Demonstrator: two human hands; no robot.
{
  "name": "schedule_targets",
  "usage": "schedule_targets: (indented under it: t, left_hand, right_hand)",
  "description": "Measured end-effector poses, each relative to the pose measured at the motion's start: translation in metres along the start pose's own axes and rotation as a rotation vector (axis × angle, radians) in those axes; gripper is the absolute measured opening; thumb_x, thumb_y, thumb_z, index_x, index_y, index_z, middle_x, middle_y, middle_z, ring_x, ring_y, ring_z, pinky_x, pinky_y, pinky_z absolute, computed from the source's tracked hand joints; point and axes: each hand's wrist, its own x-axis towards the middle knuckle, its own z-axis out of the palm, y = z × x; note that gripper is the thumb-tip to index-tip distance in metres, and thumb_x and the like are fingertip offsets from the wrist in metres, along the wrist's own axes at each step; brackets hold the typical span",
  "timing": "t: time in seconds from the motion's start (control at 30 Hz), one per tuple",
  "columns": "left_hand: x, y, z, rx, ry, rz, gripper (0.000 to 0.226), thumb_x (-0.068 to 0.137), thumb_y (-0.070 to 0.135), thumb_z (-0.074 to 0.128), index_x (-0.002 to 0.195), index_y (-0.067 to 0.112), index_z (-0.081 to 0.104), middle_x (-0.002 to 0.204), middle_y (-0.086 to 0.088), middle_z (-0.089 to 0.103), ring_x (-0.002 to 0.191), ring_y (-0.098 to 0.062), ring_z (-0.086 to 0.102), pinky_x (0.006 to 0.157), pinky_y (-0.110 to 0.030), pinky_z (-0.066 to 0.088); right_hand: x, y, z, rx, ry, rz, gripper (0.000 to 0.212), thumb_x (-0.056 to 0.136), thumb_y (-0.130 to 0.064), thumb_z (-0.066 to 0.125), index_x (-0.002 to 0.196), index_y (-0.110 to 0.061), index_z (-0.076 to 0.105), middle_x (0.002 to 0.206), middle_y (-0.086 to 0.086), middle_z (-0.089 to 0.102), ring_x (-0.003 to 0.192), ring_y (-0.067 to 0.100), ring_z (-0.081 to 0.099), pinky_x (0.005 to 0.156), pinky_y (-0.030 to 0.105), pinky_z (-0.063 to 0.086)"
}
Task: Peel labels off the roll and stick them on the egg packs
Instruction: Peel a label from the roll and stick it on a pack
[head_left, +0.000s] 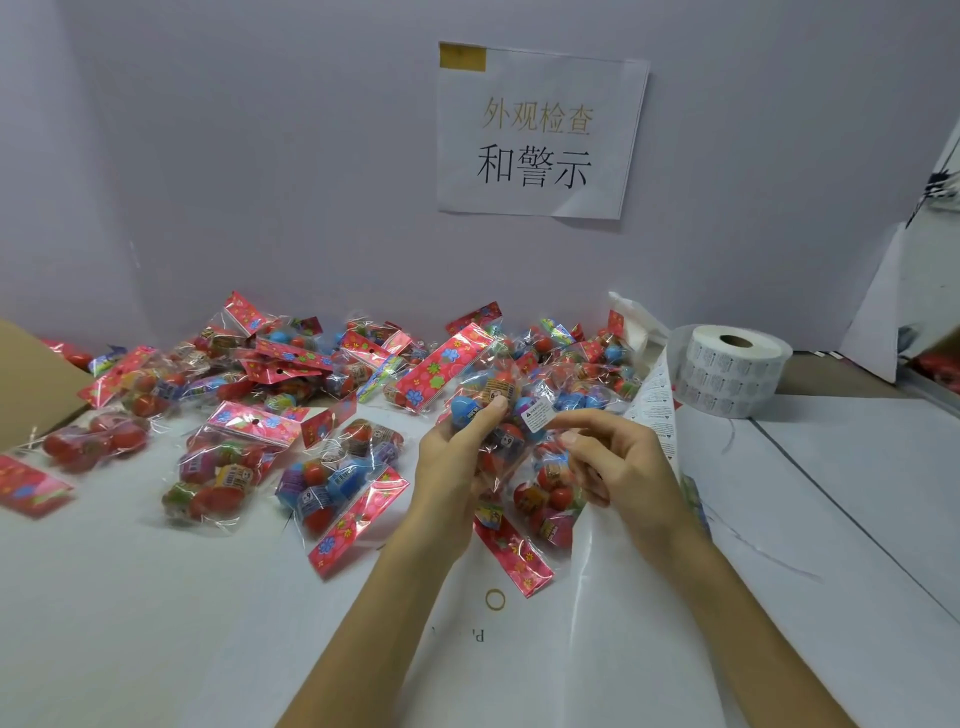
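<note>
You are holding an egg pack up over the table in your left hand, with your fingers curled round it. Your right hand is at the white label on the pack, and finger and thumb seem to be pinching its edge. The roll is sitting far off to your right.

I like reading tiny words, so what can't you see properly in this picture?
- Label on the held egg pack: head view, print too small to read.
- Label roll: head view, print too small.
- Parts of that egg pack: head view, hidden behind the left hand and right hand.
- Cardboard box: head view, cut off by the left edge.
</note>
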Motion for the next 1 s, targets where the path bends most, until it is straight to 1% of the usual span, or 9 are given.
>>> schedule_targets:
  t: [0.1,0.2,0.23,0.47,0.57,0.7,0.83,0.93,1.0]
  left_hand:
    - [0.0,-0.001,-0.001,0.05,0.001,0.031,0.038,0.086,0.037,0.076,0.116,0.016,0.067,0.087,0.005,0.079,0.08,-0.014,0.077,0.068,-0.027,0.061]
    - [-0.002,-0.002,0.001,0.112,0.01,0.082,0.055,0.075,0.034,0.083,0.121,0.011,0.065,0.108,-0.007,0.076,0.1,-0.025,0.074,0.097,-0.043,0.058]
    - [-0.003,-0.003,0.001,0.12,0.014,0.092,0.061,0.071,0.033,0.084,0.123,0.01,0.064,0.111,-0.009,0.075,0.103,-0.027,0.072,0.099,-0.044,0.056]
    - [0.003,-0.006,-0.001,0.111,0.059,0.101,0.047,0.077,0.019,0.086,0.118,0.013,0.065,0.109,-0.006,0.075,0.1,-0.023,0.073,0.08,-0.028,0.059]
    - [0.004,-0.006,-0.001,0.08,0.052,0.086,0.046,0.077,0.017,0.085,0.119,0.011,0.065,0.11,-0.008,0.075,0.102,-0.025,0.073,0.086,-0.033,0.06]
    - [0.005,-0.004,-0.004,0.056,-0.007,0.058,0.049,0.078,0.013,0.085,0.122,0.007,0.065,0.112,-0.011,0.076,0.103,-0.028,0.074,0.096,-0.041,0.058]
    - [0.0,-0.006,-0.002,0.106,-0.119,0.089,0.044,0.07,0.016,0.087,0.11,0.012,0.069,0.1,-0.007,0.079,0.093,-0.025,0.077,0.079,-0.031,0.062]
    - [-0.003,-0.008,0.001,0.154,-0.187,0.095,0.048,0.071,0.015,0.086,0.115,0.007,0.069,0.104,-0.012,0.078,0.095,-0.029,0.076,0.082,-0.034,0.062]
    - [-0.002,-0.007,0.001,0.15,-0.197,0.082,0.046,0.077,0.01,0.083,0.12,0.004,0.067,0.107,-0.014,0.076,0.097,-0.03,0.076,0.086,-0.037,0.062]
  right_hand:
    - [0.0,0.003,0.0,-0.083,0.025,-0.046,0.021,0.099,-0.006,0.06,0.11,-0.02,0.073,0.056,-0.006,0.055,0.047,0.004,0.045,0.043,0.016,0.038]
    - [-0.001,0.005,0.002,-0.165,0.018,-0.081,0.022,0.099,-0.008,0.062,0.115,-0.019,0.072,0.055,-0.013,0.053,0.049,0.003,0.048,0.046,0.012,0.039]
    - [-0.001,0.006,0.002,-0.184,0.013,-0.088,0.022,0.099,-0.009,0.062,0.115,-0.021,0.072,0.055,-0.014,0.054,0.05,0.003,0.049,0.047,0.011,0.04]
    - [-0.001,0.009,0.004,-0.221,0.044,-0.107,0.023,0.099,-0.01,0.062,0.112,-0.026,0.071,0.057,-0.016,0.057,0.054,0.002,0.053,0.049,0.012,0.042]
    - [0.0,0.011,0.004,-0.247,0.077,-0.101,0.029,0.099,-0.013,0.062,0.124,-0.028,0.063,0.058,-0.008,0.058,0.054,0.004,0.053,0.054,0.017,0.046]
    - [0.001,0.007,0.002,-0.143,0.053,-0.03,0.03,0.098,-0.036,0.063,0.127,-0.031,0.056,0.068,-0.005,0.063,0.058,0.007,0.058,0.058,0.028,0.052]
    - [-0.002,0.002,0.004,-0.112,0.033,-0.037,0.044,0.083,-0.061,0.063,0.121,-0.039,0.059,0.091,-0.012,0.065,0.073,0.006,0.064,0.059,0.019,0.051]
    - [-0.002,0.002,0.003,-0.134,0.048,-0.063,0.029,0.084,-0.055,0.069,0.109,-0.043,0.064,0.097,-0.017,0.067,0.092,0.003,0.066,0.07,0.019,0.055]
    - [-0.002,0.0,0.003,-0.132,0.064,-0.082,0.018,0.086,-0.053,0.072,0.099,-0.042,0.066,0.092,-0.021,0.07,0.091,0.001,0.066,0.073,0.017,0.054]
